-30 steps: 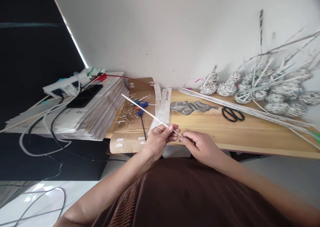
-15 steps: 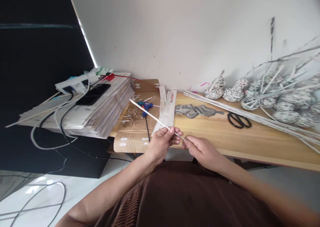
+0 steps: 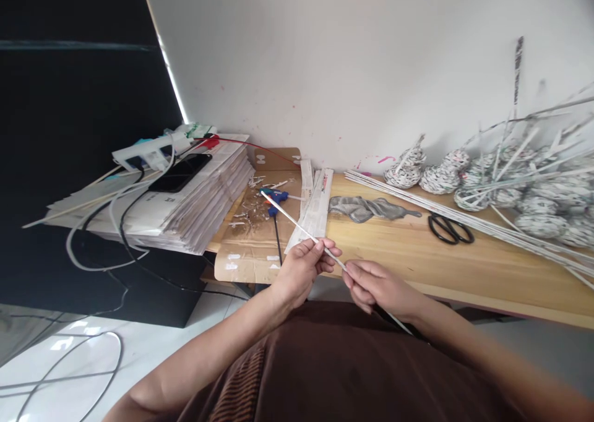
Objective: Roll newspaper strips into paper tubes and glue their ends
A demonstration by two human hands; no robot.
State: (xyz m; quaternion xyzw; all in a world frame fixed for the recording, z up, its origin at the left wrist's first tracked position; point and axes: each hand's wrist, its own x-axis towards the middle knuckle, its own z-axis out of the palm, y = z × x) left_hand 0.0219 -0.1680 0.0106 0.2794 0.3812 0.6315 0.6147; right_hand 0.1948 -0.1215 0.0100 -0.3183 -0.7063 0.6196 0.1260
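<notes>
A thin white rolled-paper stick (image 3: 291, 220) slants across in front of me, its far tip over the cardboard. My left hand (image 3: 304, 264) pinches it between thumb and fingers near the middle. Closed round the stick closer to my body is my right hand (image 3: 378, 286), and the stick's tail comes out beneath that palm. Beyond my left hand lie flat strips of printed paper (image 3: 317, 208). A blue glue gun (image 3: 277, 202) rests on the cardboard sheet (image 3: 245, 264) among paper scraps.
Grey gloves (image 3: 357, 208) and black-handled scissors (image 3: 450, 228) lie on the wooden table (image 3: 394, 249). Long paper sticks (image 3: 417, 200) and several woven paper gourds (image 3: 439, 171) are at the right. A paper stack (image 3: 218, 193) carries a phone (image 3: 180, 172) and power strip (image 3: 143, 150); cables hang down.
The stick has slid back towards my body, so less shows beyond my left hand and its tail now shows below my right hand. The view has shifted slightly left.
</notes>
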